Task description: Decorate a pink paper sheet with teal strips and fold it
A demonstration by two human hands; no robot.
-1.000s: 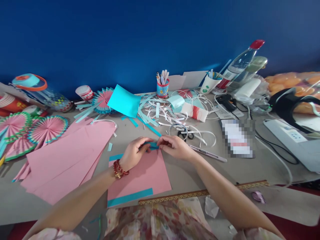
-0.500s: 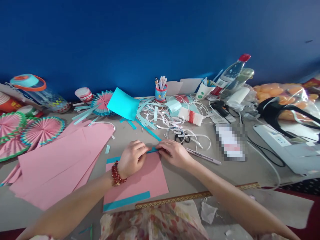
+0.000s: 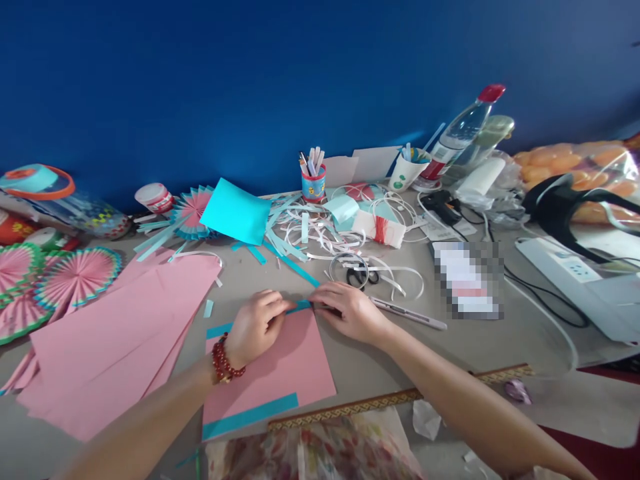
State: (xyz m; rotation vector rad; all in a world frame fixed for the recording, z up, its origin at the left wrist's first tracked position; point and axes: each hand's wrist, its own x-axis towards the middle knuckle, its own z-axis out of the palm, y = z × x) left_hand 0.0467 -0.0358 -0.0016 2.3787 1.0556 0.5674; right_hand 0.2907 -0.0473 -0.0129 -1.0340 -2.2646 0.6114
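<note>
A pink paper sheet (image 3: pixel 280 370) with a teal strip along its near edge lies on the grey table in front of me. Along its far edge runs a second teal strip (image 3: pixel 300 307). My left hand (image 3: pixel 255 327), with a red bead bracelet on the wrist, has its fingers curled and pinches that far strip. My right hand (image 3: pixel 350 310) pinches the same strip from the right, fingers closed on the paper's top edge. The two hands almost touch.
A stack of pink sheets (image 3: pixel 115 333) lies left, with pleated paper fans (image 3: pixel 75 277) beyond. Behind my hands are paper strip scraps (image 3: pixel 320 233), scissors (image 3: pixel 360 273), a craft knife (image 3: pixel 407 313), a pen cup (image 3: pixel 313 180), a bottle (image 3: pixel 463 130), a power strip (image 3: pixel 565 267) and cables.
Both hands stay pinched on the far teal strip at the pink sheet's top edge; they have shifted slightly. The camera view moved a little.
</note>
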